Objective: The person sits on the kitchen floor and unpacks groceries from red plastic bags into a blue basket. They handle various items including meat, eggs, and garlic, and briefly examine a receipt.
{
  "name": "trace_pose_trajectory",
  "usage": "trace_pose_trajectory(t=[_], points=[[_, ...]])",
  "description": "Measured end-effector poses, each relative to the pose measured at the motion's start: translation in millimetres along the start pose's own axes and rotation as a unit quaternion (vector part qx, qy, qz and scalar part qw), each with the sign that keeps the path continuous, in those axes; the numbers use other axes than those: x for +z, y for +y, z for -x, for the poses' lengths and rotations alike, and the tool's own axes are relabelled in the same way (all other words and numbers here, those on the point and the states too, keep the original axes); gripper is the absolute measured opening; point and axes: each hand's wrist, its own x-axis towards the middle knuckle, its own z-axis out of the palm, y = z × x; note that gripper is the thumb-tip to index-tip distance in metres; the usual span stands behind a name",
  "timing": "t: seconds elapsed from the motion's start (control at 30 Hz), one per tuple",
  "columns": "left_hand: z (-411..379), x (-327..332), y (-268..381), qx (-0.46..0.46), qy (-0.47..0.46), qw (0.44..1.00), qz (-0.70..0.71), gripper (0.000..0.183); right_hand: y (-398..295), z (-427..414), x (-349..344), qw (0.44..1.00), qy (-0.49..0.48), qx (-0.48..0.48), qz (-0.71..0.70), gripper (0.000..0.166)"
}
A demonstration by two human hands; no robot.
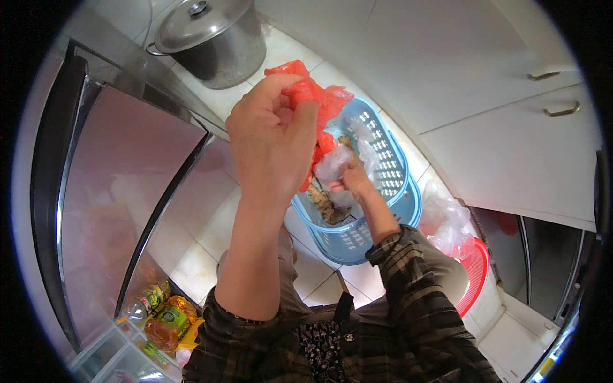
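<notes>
My left hand [273,139] is raised, its thumb and fingers pinching a crumpled red plastic bag [330,105]. The bag hangs down over the left part of a light-blue plastic basket [385,158] with perforated walls. Lower down, inside the basket, my right hand [354,177] has its fingers closed on a clear plastic bag [333,163]. A knobbly ginger root [323,203] lies in the basket near that hand. Another brown piece [346,141], probably ginger too, shows above the clear bag. The red bag and my hands hide part of the basket's contents.
A lidded steel stockpot [215,43] stands on the tiled floor. A refrigerator [129,182] is at left, above packaged goods [167,323] in a clear drawer bin [119,354]. White cabinets [498,143] line the right, near loose plastic bags [443,215] and a red basket [474,277].
</notes>
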Motion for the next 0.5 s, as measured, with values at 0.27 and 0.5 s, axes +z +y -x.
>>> trace_pose_trajectory(t=[0.27, 0.5], points=[[-3.1, -3.0, -3.5, -0.041, 0.009, 0.999, 0.011, 0.017, -108.4, 91.2, -47.0, 0.997, 0.037, -0.071, 0.008, 0.028], [2.6, 4.9, -12.5, -0.069, -0.087, 0.993, -0.033, 0.011, -151.0, 163.9, -78.4, 0.955, 0.059, -0.289, 0.032, 0.028]])
